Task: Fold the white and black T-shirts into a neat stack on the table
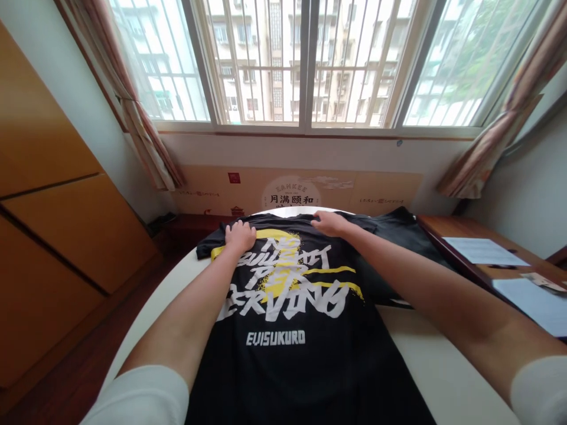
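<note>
A black T-shirt (pixel 283 372) with white lettering and yellow print lies spread over the round white table (pixel 146 319), its collar end toward the window. My left hand (pixel 240 235) rests palm down near its left shoulder, fingers spread on the cloth. Close to the collar on the right, my right hand (pixel 330 224) has its fingers drawn together at the fabric, seemingly pinching it; the fingertips are partly hidden. Beside the shirt on the right is another dark garment (pixel 390 260), partly behind my right forearm.
At the right stands a wooden desk (pixel 443 227) with papers (pixel 485 250) on it. Wooden cabinets (pixel 57 230) fill the left side. A printed cardboard panel (pixel 385 186) leans below the barred window (pixel 305 65), with curtains (pixel 146 136) at its sides.
</note>
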`<state>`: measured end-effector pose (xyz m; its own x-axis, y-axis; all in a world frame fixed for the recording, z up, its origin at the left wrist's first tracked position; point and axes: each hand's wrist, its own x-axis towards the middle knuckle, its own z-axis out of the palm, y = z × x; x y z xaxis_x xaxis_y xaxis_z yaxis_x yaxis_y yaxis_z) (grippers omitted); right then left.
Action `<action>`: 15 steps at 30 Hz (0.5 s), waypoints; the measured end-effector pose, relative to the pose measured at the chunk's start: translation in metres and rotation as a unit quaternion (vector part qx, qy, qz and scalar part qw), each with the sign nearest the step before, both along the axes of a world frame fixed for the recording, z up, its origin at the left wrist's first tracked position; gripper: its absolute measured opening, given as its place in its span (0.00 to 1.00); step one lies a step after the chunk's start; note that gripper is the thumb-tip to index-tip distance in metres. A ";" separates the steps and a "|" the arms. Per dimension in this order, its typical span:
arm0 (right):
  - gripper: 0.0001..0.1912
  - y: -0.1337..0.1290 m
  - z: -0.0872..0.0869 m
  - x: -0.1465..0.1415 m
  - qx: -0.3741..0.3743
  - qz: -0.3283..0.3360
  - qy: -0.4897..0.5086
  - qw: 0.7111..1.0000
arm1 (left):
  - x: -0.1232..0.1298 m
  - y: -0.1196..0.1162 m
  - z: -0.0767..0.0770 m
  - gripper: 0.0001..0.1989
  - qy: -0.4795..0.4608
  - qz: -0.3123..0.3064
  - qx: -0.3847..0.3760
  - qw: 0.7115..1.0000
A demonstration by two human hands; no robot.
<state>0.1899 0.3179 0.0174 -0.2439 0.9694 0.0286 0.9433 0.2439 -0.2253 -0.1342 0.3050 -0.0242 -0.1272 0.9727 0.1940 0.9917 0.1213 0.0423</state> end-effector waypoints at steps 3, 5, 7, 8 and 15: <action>0.28 0.003 0.013 0.052 0.041 -0.122 -0.048 0.991 | 0.021 -0.015 0.006 0.21 0.028 -0.043 0.079 0.996; 0.31 0.006 0.013 0.085 0.031 -0.192 -0.080 0.978 | 0.050 -0.030 0.010 0.18 -0.004 -0.125 0.089 0.988; 0.34 0.007 0.008 0.108 0.015 -0.210 -0.085 0.974 | 0.091 -0.051 0.013 0.17 -0.076 -0.243 0.070 0.965; 0.34 0.008 0.006 0.115 0.007 -0.204 -0.079 0.976 | 0.115 -0.063 0.015 0.17 -0.113 -0.303 0.062 0.944; 0.19 0.000 0.009 0.121 -0.009 -0.154 -0.052 0.987 | 0.268 -0.122 0.036 0.30 -0.104 -0.419 0.056 0.900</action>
